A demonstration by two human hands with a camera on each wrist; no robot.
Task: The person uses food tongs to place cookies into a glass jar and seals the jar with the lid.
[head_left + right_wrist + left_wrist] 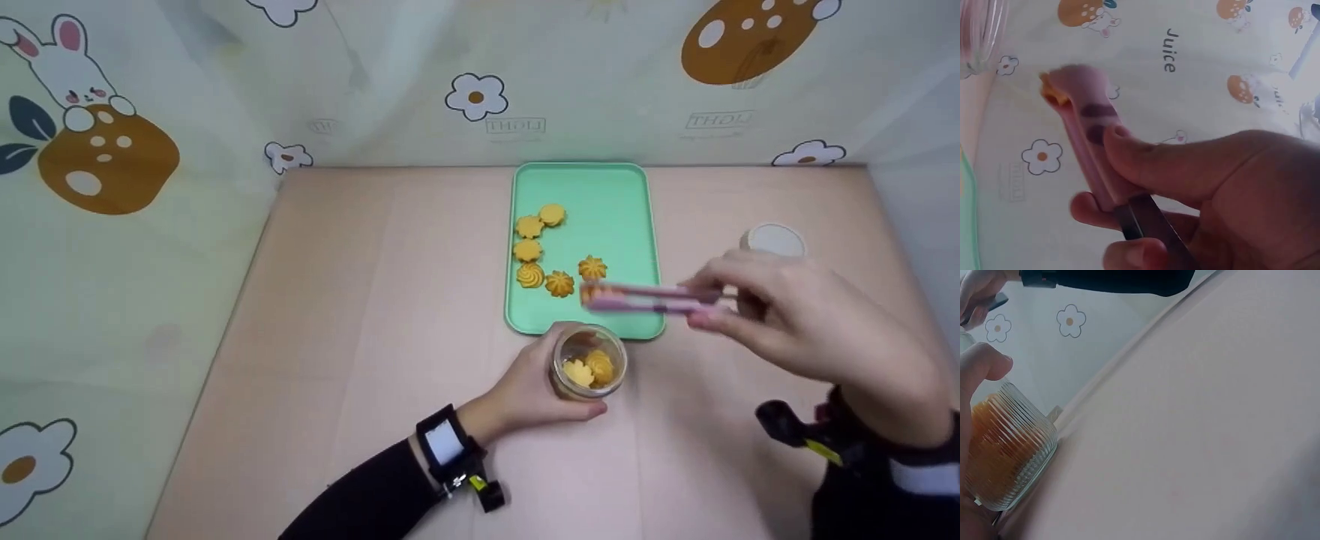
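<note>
My left hand (pixel 529 386) grips a ribbed glass jar (pixel 1033 430), its open mouth facing up in the head view. Yellow flower-shaped cookies (pixel 598 367) lie inside it. My right hand (pixel 802 322) holds pink tongs (pixel 1095 112) with dark handles, thumb on one arm and fingers on the other. Pinched between the tong tips is a golden cookie (pixel 1053 90), partly hidden by them. In the head view the tips are blurred and overlap the lower part of a green tray (pixel 615 210), just above and beyond the jar.
Several piped cookies (pixel 529 275) lie on the tray, along its left side and toward the lower middle. A round white lid (pixel 777 238) rests on the table (pixel 390 300) beyond my right hand. A patterned sheet (pixel 390 90) hangs behind the table.
</note>
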